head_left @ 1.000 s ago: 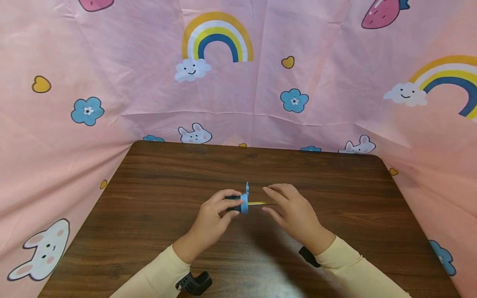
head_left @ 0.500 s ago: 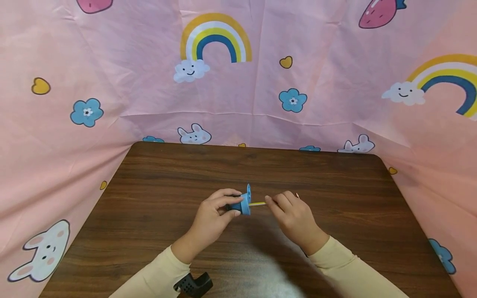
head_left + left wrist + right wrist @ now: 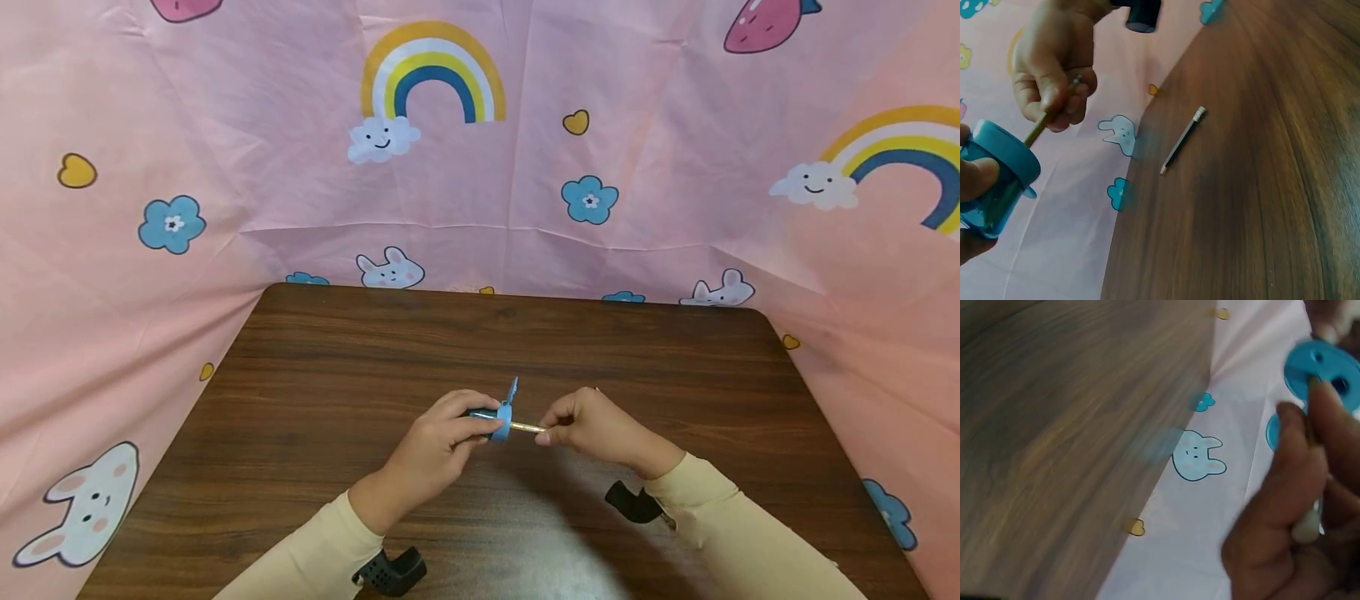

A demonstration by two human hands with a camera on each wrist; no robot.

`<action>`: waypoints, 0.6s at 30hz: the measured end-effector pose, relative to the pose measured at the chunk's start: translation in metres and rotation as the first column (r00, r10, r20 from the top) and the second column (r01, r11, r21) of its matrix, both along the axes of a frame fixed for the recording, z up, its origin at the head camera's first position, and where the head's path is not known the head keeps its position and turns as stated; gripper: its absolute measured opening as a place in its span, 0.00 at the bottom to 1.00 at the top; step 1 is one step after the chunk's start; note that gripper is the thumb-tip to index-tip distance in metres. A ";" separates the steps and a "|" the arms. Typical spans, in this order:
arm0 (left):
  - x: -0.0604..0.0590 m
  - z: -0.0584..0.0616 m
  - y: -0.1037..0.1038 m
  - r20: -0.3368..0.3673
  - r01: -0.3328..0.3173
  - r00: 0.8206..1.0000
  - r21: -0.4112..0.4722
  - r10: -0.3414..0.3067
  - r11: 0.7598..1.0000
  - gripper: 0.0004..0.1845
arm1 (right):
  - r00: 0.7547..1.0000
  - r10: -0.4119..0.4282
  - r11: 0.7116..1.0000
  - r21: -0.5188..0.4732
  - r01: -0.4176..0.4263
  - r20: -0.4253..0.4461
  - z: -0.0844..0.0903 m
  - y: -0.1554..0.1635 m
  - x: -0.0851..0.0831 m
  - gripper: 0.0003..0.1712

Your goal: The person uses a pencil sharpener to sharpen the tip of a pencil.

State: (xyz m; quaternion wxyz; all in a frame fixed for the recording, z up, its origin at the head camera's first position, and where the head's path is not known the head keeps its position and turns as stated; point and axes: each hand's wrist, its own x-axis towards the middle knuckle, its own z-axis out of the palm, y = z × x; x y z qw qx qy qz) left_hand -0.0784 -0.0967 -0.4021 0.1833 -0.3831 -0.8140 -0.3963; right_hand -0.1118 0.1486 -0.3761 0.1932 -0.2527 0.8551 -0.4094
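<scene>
Pencil [image 3: 525, 427] runs between hands, long axis left-right, tip end seated in sharpener [image 3: 501, 419].
Left hand [image 3: 438, 450] grips sharpener, fingers curled round barrel.
Right hand [image 3: 596, 429] pinches pencil's free end, just right of sharpener.
Both held above table [image 3: 315, 367].
Second pencil [image 3: 1182, 139] lies on table beyond right hand, untouched.

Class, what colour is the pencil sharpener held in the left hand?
Blue; the sharpener shows best in the left wrist view.

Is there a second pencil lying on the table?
Yes, a dark pencil lies loose on the wooden table, apart from both hands.
</scene>
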 end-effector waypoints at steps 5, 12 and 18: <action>-0.001 -0.006 0.000 -0.097 0.047 0.994 0.015 -0.046 0.999 0.16 | 0.974 0.040 0.999 -0.043 -0.031 0.224 -0.002 0.004 -0.011 0.08; -0.001 -0.008 -0.004 0.021 -0.035 0.999 0.061 0.034 0.998 0.17 | 0.994 -0.016 0.991 0.127 0.030 -0.110 -0.003 -0.007 -0.004 0.13; 0.000 -0.003 -0.005 0.212 -0.125 0.972 0.112 0.099 0.986 0.16 | 0.841 -0.079 0.969 0.157 0.191 -0.535 -0.008 -0.010 0.014 0.29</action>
